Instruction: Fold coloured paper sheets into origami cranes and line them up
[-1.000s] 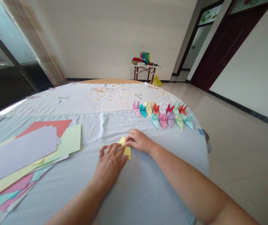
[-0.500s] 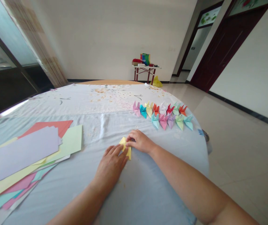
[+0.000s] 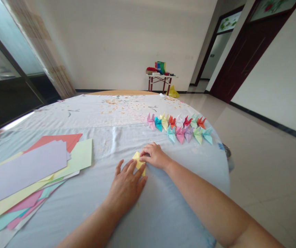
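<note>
A folded yellow origami paper (image 3: 139,164) lies flat on the pale blue cloth of the surface (image 3: 179,196), just between the two hands. Its long axis runs from the far left to the near right, tilted across the person's line of view. The right hand (image 3: 155,156) is the nearer, loosely curled with its fingers (image 3: 145,158) over the paper's far right side, though whether they pinch or only press cannot be told. The left hand (image 3: 126,187) is spread wide and open, palm down on the cloth, holding nothing, its fingertips just short of the paper's near left edge. Left of the left hand lie overlapping loose origami sheets (image 3: 26,172), with cloth between them and the hand. Beyond the right hand, rows of origami cranes (image 3: 179,129) stand near the surface's curved edge.
</note>
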The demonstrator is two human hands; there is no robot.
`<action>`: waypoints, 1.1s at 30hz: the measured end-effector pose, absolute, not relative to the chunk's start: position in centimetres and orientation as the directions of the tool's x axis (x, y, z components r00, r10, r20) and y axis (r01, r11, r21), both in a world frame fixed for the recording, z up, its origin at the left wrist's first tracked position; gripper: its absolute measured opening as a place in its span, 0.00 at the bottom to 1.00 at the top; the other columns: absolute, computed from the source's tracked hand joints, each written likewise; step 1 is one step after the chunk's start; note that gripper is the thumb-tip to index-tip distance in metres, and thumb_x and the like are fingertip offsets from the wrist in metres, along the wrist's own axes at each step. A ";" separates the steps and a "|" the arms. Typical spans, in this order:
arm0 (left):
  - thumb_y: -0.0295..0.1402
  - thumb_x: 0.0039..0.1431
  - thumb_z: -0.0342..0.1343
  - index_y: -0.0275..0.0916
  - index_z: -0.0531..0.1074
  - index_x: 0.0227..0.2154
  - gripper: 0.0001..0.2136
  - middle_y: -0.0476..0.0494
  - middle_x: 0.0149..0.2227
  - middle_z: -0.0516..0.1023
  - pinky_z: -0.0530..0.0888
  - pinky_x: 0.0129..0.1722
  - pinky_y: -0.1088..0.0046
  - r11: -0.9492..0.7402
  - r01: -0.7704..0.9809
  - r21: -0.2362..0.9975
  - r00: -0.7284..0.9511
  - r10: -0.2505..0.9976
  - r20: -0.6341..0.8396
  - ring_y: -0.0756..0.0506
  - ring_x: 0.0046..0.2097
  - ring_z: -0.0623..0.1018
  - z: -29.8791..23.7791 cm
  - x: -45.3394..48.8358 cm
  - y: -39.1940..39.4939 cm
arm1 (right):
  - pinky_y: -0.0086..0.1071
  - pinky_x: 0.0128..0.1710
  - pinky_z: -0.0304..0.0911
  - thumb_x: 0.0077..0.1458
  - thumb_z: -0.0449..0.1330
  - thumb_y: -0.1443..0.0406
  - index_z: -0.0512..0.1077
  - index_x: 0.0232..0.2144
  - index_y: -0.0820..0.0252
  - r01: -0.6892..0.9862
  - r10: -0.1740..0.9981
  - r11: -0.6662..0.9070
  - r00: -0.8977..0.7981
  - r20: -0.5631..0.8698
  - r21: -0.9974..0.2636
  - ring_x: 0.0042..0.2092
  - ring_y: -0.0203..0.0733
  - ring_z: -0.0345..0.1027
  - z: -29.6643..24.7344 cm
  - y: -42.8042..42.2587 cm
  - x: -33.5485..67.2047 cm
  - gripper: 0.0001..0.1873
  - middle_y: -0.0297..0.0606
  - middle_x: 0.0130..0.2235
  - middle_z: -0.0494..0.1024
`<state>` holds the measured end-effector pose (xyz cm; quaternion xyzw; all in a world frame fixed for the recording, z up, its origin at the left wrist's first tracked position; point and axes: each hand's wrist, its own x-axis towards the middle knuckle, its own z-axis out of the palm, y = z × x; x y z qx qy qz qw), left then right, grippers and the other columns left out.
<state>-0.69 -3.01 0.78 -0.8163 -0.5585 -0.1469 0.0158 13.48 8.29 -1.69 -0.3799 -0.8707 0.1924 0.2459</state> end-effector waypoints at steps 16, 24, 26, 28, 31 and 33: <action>0.38 0.58 0.44 0.46 0.67 0.49 0.17 0.37 0.49 0.68 0.58 0.49 0.55 -0.374 0.916 0.143 0.342 0.917 0.205 0.38 0.51 0.66 0.8 -1.2 -2.7 | 0.34 0.38 0.45 0.49 0.56 0.49 0.71 0.25 0.57 0.726 0.833 0.552 -0.460 0.308 -0.410 0.39 0.41 0.57 -1.5 7.9 13.2 0.17 0.35 0.30 0.70; 0.39 0.59 0.42 0.48 0.65 0.51 0.18 0.38 0.53 0.64 0.59 0.48 0.56 -0.357 0.913 0.198 0.327 0.930 0.170 0.38 0.52 0.64 0.7 -1.5 -2.9 | 0.34 0.38 0.46 0.48 0.56 0.49 0.70 0.26 0.58 0.752 0.850 0.527 -0.450 0.275 -0.397 0.39 0.41 0.58 -1.3 8.2 14.0 0.19 0.36 0.31 0.71; 0.39 0.59 0.41 0.48 0.64 0.51 0.18 0.39 0.53 0.64 0.59 0.48 0.56 -0.354 0.913 0.203 0.325 0.932 0.162 0.37 0.53 0.63 0.8 -1.6 -2.9 | 0.35 0.38 0.46 0.49 0.56 0.50 0.71 0.27 0.58 0.747 0.844 0.536 -0.462 0.274 -0.392 0.40 0.41 0.58 -1.1 8.1 14.1 0.18 0.36 0.32 0.71; 0.39 0.59 0.41 0.48 0.63 0.52 0.18 0.39 0.54 0.63 0.59 0.48 0.56 -0.359 0.910 0.207 0.331 0.930 0.159 0.37 0.53 0.63 0.8 -1.7 -3.0 | 0.35 0.39 0.46 0.50 0.56 0.51 0.71 0.28 0.58 0.734 0.833 0.553 -0.480 0.275 -0.394 0.40 0.41 0.58 -0.9 7.9 14.2 0.17 0.36 0.32 0.71; 0.40 0.59 0.40 0.49 0.62 0.52 0.19 0.40 0.55 0.63 0.59 0.48 0.56 -0.374 0.904 0.207 0.349 0.925 0.152 0.37 0.53 0.62 0.9 -1.9 -2.9 | 0.35 0.40 0.47 0.50 0.57 0.53 0.71 0.31 0.57 0.705 0.806 0.592 -0.519 0.285 -0.391 0.41 0.41 0.58 -1.0 7.6 14.2 0.14 0.36 0.33 0.71; 0.40 0.59 0.39 0.49 0.61 0.53 0.19 0.40 0.55 0.63 0.60 0.47 0.56 -0.389 0.896 0.212 0.365 0.920 0.145 0.38 0.53 0.62 1.1 -2.1 -2.8 | 0.35 0.40 0.48 0.49 0.59 0.55 0.71 0.32 0.57 0.683 0.788 0.616 -0.539 0.298 -0.392 0.41 0.42 0.57 -1.2 7.5 14.0 0.13 0.36 0.34 0.71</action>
